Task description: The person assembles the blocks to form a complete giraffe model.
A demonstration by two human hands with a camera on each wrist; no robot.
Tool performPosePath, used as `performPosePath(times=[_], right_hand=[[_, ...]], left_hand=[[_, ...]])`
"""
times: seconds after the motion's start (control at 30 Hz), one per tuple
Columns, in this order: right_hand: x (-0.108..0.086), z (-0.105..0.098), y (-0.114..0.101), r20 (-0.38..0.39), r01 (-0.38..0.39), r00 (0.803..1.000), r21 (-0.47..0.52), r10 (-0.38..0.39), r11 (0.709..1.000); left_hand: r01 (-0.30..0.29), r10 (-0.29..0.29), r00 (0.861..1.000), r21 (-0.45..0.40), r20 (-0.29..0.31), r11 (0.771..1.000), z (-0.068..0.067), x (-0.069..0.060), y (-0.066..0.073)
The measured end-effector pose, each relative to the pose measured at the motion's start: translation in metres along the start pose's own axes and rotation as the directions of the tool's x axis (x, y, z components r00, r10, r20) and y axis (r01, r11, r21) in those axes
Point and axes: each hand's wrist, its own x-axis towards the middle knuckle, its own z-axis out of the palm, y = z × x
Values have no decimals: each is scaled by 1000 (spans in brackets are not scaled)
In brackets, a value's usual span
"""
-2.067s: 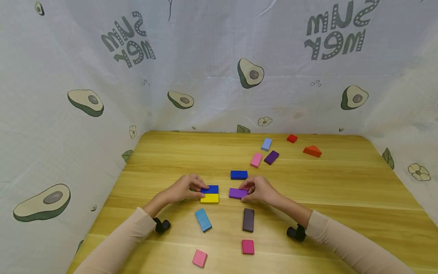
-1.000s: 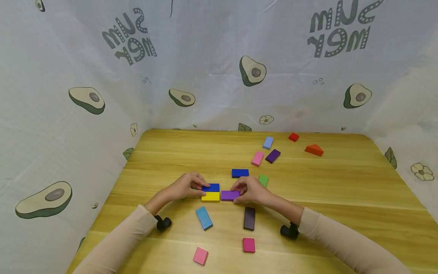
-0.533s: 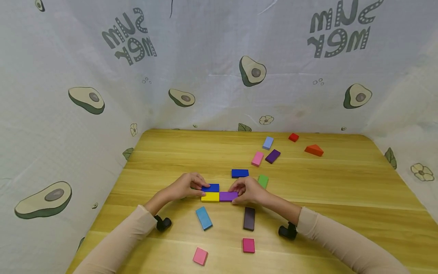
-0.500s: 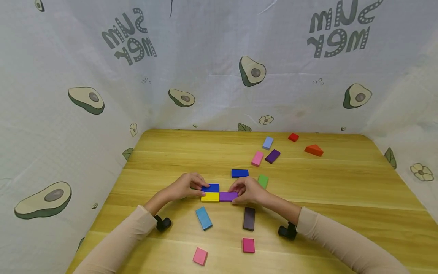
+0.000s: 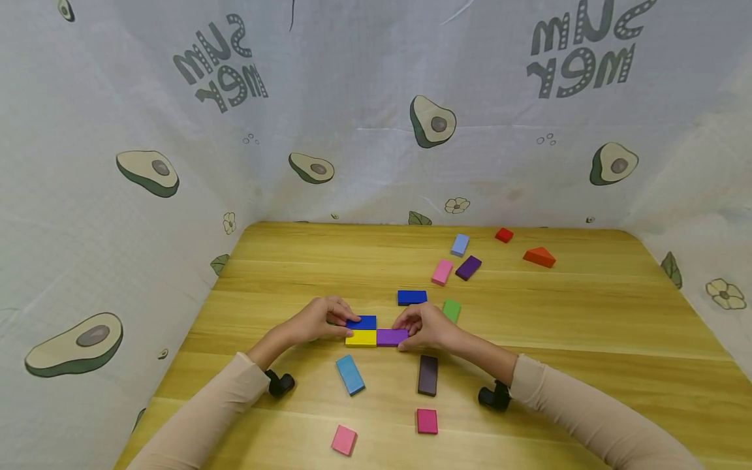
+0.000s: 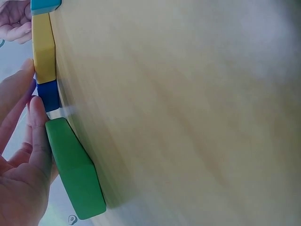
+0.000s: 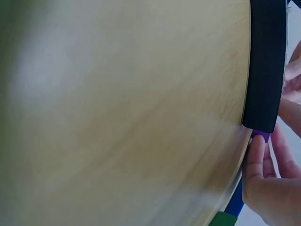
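In the head view a blue block (image 5: 365,322) lies directly behind a yellow block (image 5: 361,338), the two touching. My left hand (image 5: 320,320) pinches this pair at its left end, thumb at the yellow block and fingers on the blue one. A purple block (image 5: 391,337) meets the yellow block's right end, and my right hand (image 5: 431,328) pinches its right part between thumb and fingers. The left wrist view has a green block (image 6: 75,167) beside my left hand (image 6: 23,165). Past my right hand (image 7: 273,188) in the right wrist view stands a dark block (image 7: 265,66).
Another blue block (image 5: 412,297) and a light green block (image 5: 452,311) lie behind my right hand. Nearer are a light blue block (image 5: 350,375), a dark block (image 5: 427,375), a magenta block (image 5: 427,421) and a pink block (image 5: 344,440). Several more, including a red-orange triangle (image 5: 539,257), lie at the back right.
My right hand has moved left with the purple block, closing the gap to the yellow block. The light green block has come into view behind it. The left hand keeps its grip in place.
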Motion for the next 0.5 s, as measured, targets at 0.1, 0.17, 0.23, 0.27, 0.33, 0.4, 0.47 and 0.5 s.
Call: performPosePath(times=[0.1,0.17,0.23,0.27,0.33,0.4,0.47,0.5], right_hand=[[0,-1,0,-1,-15,1000,8,15,1000],[0,-1,0,-7,-26,1000,21,26,999],[0,-2,0,-15,-30,999,45,31,999],[0,-3,0,-21,-29,999,59,30,998],[0,-5,0,-36,-31,999,90,35,995],[0,-8,0,-57,-35,997,115,41,993],[1,-11,0,-86,-46,995,141,59,989],[2,-12,1,-105,-55,992,150,71,987]], left_hand=[[-6,6,1000,2,-1,1000,0,0,-1],[-10,10,1000,4,-1,1000,0,0,-1],[-14,14,1000,4,0,1000,0,0,-2],[-15,15,1000,4,0,1000,0,0,-2],[-15,15,1000,3,1,1000,0,0,-2],[-15,15,1000,1,1,1000,0,0,-2],[-14,14,1000,0,2,1000,0,0,-2],[-14,14,1000,0,2,1000,0,0,-2]])
